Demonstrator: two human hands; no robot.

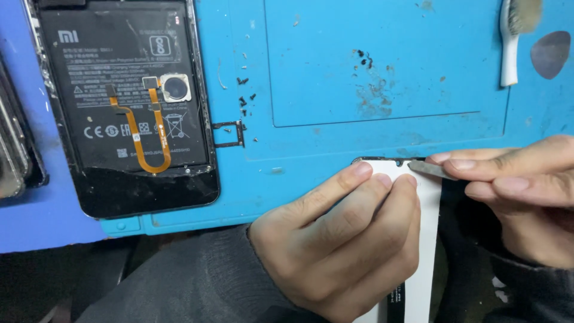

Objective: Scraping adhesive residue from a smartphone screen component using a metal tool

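My left hand (341, 239) grips a white phone panel (426, 239) with a thin black edge, fingers pressed on its upper end. My right hand (526, 191) pinches a flat metal tool (431, 169) whose tip rests at the panel's top edge. Both are at the near edge of a blue work mat (335, 90). To the left lies an opened phone (128, 101) with its black battery showing, an orange flex cable (156, 134) looped across it and a round sensor (175, 88) at the cable's end.
A small black card tray (230, 133) and several tiny black screws (245, 98) lie on the mat beside the opened phone. A white brush (513, 42) and a dark pick (551, 54) sit at the top right. Another device edge (15, 149) shows at far left.
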